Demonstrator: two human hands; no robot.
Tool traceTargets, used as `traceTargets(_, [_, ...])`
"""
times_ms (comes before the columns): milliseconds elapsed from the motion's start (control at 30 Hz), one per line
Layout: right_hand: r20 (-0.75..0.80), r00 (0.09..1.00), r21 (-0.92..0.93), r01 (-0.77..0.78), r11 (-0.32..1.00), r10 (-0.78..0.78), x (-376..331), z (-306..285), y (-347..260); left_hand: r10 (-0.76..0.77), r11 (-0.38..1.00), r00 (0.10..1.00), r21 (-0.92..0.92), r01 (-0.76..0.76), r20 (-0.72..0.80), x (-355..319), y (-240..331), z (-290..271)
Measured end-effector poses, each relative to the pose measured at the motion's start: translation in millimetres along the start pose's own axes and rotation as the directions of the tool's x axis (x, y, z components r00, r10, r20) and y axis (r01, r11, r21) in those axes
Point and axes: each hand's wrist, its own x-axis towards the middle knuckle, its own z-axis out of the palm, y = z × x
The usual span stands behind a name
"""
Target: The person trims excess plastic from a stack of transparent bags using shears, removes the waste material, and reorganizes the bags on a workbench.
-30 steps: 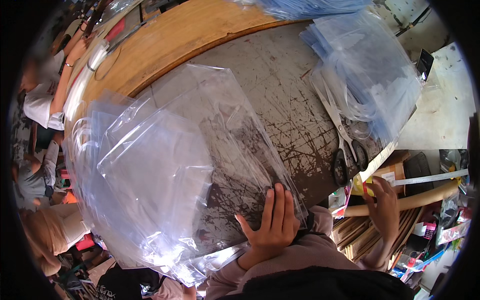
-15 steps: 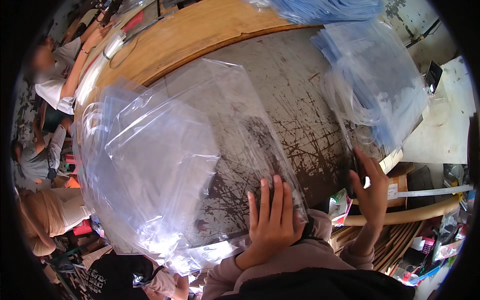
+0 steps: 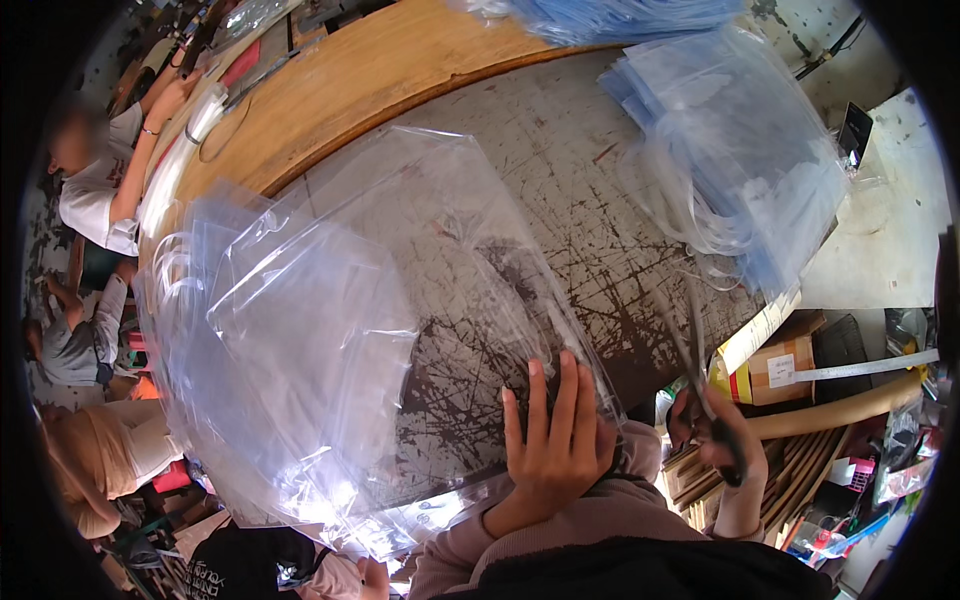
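My left hand [image 3: 557,440] lies flat with fingers spread on the near edge of a clear plastic bag [image 3: 500,260], which is spread over the scratched table. In my right hand [image 3: 728,440] is a pair of scissors [image 3: 697,370] with dark handles, blades pointing away from me and blurred by motion. The blades seem slightly parted, right of the bag and apart from it. To the left, a loose pile of clear plastic bags [image 3: 310,330] with white loop handles overlaps the spread bag. A stack of bluish clear bags [image 3: 745,150] with similar handles lies at the far right.
A raised wooden board [image 3: 370,75] borders the table's far side, with more bluish plastic [image 3: 630,18] on it. Beyond the right edge are a cardboard box [image 3: 785,365], a cardboard tube [image 3: 840,405] and wooden strips. Other people [image 3: 95,180] sit at the left, one close by at lower left.
My right hand has drawn back toward me with the scissors, away from the bluish stack. My left hand has stayed on the bag. The view has shifted slightly.
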Motion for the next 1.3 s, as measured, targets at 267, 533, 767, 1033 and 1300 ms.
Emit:
traceTargets(267, [0.164,0.963,-0.39,-0.137,0.911,0.215,-7,-10,7,-0.011,0.986,0.991,-0.165,0.033,0.132,1,-1,-13])
traceTargets(533, [0.113,0.979,-0.353,-0.122,0.928,0.172,-6,-5,7,-0.013,0.988,0.989,-0.149,0.035,0.146,2,-2,-16])
traceTargets(767, [0.137,0.963,-0.53,-0.127,0.838,0.232,-3,-2,9,0.003,0.992,0.988,-0.125,0.017,0.154,0,-2,-15])
traceTargets(1033, [0.138,0.945,-0.314,-0.242,0.918,0.297,-2,4,6,0.01,0.992,0.99,-0.123,0.007,0.139,-1,-4,-14])
traceTargets(1300, [0.142,0.959,-0.175,-0.22,0.96,0.246,-4,12,22,0.054,0.992,0.994,-0.122,-0.042,0.099,-1,-5,-10])
